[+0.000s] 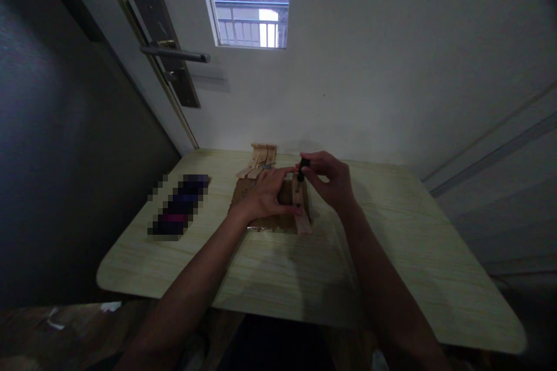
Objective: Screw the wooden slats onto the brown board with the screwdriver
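My right hand (331, 177) grips the black handle of a small screwdriver (303, 166) between thumb and fingers. The screwdriver stands nearly upright, its tip over a narrow pale wooden strip (303, 222). That strip lies along the right side of a flat brown board (278, 222), which looks like cardboard with a shiny front edge. Spread across the board, my left hand (265, 194) holds the strip down with thumb and forefinger at separate spots along it. Whether the tip sits in a screw is too small to tell.
Behind the board lie several more wooden strips (263, 156) with small metal bits, perhaps screws (267, 167). A blurred-out dark object (180, 206) rests at the left of the pale wooden table (391, 243). A white door with a metal handle (174, 53) rises behind the table's far edge.
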The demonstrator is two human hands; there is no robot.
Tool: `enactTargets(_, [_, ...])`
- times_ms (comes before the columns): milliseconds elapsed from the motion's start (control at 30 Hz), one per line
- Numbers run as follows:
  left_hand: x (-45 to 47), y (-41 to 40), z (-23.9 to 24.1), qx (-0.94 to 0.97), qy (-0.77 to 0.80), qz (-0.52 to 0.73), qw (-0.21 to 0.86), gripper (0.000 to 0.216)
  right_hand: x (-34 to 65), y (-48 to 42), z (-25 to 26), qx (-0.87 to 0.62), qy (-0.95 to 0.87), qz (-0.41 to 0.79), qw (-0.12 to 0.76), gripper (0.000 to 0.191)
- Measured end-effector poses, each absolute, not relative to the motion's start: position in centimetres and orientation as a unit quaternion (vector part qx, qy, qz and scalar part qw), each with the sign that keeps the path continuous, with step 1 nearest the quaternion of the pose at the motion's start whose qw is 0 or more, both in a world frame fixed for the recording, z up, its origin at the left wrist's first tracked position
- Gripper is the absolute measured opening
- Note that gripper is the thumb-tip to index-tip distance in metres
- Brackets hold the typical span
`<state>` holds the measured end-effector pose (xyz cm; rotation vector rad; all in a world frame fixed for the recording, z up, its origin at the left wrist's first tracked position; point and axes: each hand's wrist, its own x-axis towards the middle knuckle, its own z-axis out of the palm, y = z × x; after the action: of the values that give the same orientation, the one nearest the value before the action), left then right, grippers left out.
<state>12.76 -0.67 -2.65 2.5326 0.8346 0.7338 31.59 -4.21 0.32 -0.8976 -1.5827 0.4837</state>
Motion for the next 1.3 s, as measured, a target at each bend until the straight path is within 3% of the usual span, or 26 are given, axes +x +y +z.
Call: enactTargets(1300, [12.70, -0.92, -2.35, 0.898, 0.304, 0.252, 0.194, 0.099, 31.13, -3.77, 0.10, -0.431, -0.647, 0.125, 0.616, 0.025])
